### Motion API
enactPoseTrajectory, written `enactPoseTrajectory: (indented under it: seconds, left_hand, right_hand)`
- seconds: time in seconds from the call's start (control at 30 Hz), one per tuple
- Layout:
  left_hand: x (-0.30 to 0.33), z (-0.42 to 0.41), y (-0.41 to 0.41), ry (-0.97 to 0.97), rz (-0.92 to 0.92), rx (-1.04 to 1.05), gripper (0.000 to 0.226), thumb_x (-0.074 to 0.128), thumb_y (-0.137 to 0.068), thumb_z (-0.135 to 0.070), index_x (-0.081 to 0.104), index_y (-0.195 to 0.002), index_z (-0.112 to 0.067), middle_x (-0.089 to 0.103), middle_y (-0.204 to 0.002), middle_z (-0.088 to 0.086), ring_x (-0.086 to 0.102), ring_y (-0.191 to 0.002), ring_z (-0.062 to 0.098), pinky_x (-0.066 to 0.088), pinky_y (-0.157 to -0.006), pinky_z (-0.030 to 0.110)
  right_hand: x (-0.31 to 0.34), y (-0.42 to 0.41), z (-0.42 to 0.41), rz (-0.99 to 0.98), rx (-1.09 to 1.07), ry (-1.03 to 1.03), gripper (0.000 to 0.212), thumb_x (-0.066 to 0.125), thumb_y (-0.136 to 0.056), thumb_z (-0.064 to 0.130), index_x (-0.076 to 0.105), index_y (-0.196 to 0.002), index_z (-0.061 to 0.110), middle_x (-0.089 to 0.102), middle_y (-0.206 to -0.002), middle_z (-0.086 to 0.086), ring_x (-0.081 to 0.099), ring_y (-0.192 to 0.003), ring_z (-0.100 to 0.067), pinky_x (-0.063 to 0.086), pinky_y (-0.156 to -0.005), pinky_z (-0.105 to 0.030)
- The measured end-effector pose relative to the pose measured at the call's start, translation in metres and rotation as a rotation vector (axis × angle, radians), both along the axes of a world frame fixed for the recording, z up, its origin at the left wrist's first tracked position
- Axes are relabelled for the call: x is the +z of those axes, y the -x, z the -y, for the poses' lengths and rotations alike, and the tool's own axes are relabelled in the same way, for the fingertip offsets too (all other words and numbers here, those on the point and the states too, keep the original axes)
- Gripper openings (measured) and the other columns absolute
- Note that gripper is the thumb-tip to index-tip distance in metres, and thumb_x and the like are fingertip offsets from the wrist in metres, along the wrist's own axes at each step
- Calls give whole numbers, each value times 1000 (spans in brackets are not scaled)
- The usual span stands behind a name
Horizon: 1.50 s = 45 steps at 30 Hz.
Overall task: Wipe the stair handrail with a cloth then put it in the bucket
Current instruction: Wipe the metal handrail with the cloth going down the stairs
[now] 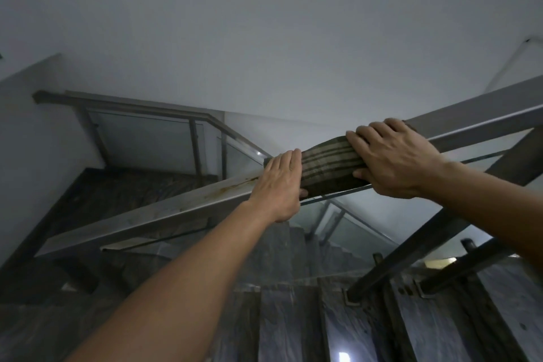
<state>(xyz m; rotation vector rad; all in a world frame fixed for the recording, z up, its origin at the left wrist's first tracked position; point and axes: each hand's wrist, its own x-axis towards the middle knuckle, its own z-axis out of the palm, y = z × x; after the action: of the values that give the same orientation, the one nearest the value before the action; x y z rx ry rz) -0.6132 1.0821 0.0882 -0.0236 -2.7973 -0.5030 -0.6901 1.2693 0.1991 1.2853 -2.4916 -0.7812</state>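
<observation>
stair handrail (176, 209), cloth (329, 167) between both hands' fingers (367, 134)

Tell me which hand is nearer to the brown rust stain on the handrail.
Left. The left hand grips the handrail just beside the rust stain; the right hand lies farther up, beyond the striped cloth.

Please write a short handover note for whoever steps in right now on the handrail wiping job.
Left hand: pressed on the left end of the cloth, fingers wrapped over the handrail.
Right hand: gripping the right end of the cloth on the rail.
Cloth: striped, draped over the rail between both hands.
Done: cannot tell how much is wiped; rust-coloured stains show on the rail just left of the left hand.
Left: wipe along the rail, stained stretch included, then drop the cloth in the bucket, which is not in view.
</observation>
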Motion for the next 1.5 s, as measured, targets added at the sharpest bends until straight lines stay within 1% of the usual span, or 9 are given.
enactPoseTrajectory:
  seconds: [0.13,0.27,0.43,0.6,0.8,1.0,1.2,1.4,1.5]
  left_hand:
    - [-18,26,-13,-29,20,10,82,66,-84,-27,15,-145,-10,31,-148,9,29,-137,24,18,-117,35]
    - [-32,48,-21,-63,40,30,83,70,-80,-28,18,-143,-14,33,-147,6,31,-137,21,19,-116,35]
    - [-42,63,-28,-49,38,40,82,70,-80,-27,18,-143,-13,33,-147,8,31,-137,22,18,-116,34]
    - [-53,81,-39,-60,78,52,83,69,-81,-25,17,-144,-12,31,-148,8,29,-137,23,17,-116,34]
    - [-65,103,-44,-117,130,71,86,73,-78,-25,17,-144,-16,31,-148,6,29,-138,23,21,-116,37]
    - [-73,118,-45,-118,194,71,91,72,-79,-24,12,-147,-16,26,-151,8,26,-139,26,20,-116,39]
    - [-91,139,-53,-100,160,89,81,73,-77,-22,22,-139,-16,36,-141,9,35,-130,27,28,-112,39]
    - [-113,166,-63,-67,147,99,80,73,-76,-21,24,-139,-12,36,-141,11,35,-131,28,28,-114,40]
    - [-124,184,-71,-86,148,95,79,73,-75,-20,26,-137,-14,37,-140,11,36,-132,28,29,-114,41]
  right_hand:
    - [-19,-12,28,1,2,14,68,30,-88,59,34,-136,10,54,-128,-12,53,-113,-30,39,-102,-49]
    - [-37,-19,50,3,-3,11,69,31,-87,58,34,-135,8,56,-124,-12,54,-108,-31,39,-100,-49]
    - [-48,-25,66,11,-5,19,70,32,-89,57,33,-137,7,55,-126,-14,53,-111,-32,38,-102,-50]
    - [-63,-33,87,25,-3,25,69,34,-88,56,36,-134,5,56,-122,-15,54,-108,-34,38,-101,-52]
    - [-77,-42,109,42,5,35,65,35,-88,55,38,-131,6,57,-118,-15,54,-105,-34,38,-100,-52]
    - [-86,-45,124,59,1,39,66,34,-88,57,39,-130,7,57,-120,-15,54,-108,-33,39,-101,-52]
    - [-102,-53,145,47,3,23,65,35,-87,58,40,-127,7,57,-116,-17,55,-104,-34,41,-99,-52]
    - [-118,-66,173,40,11,17,65,36,-87,57,41,-125,5,58,-115,-19,56,-102,-36,41,-96,-52]
    - [-128,-75,191,49,16,7,65,36,-87,56,42,-125,4,57,-116,-19,56,-103,-35,42,-96,-52]
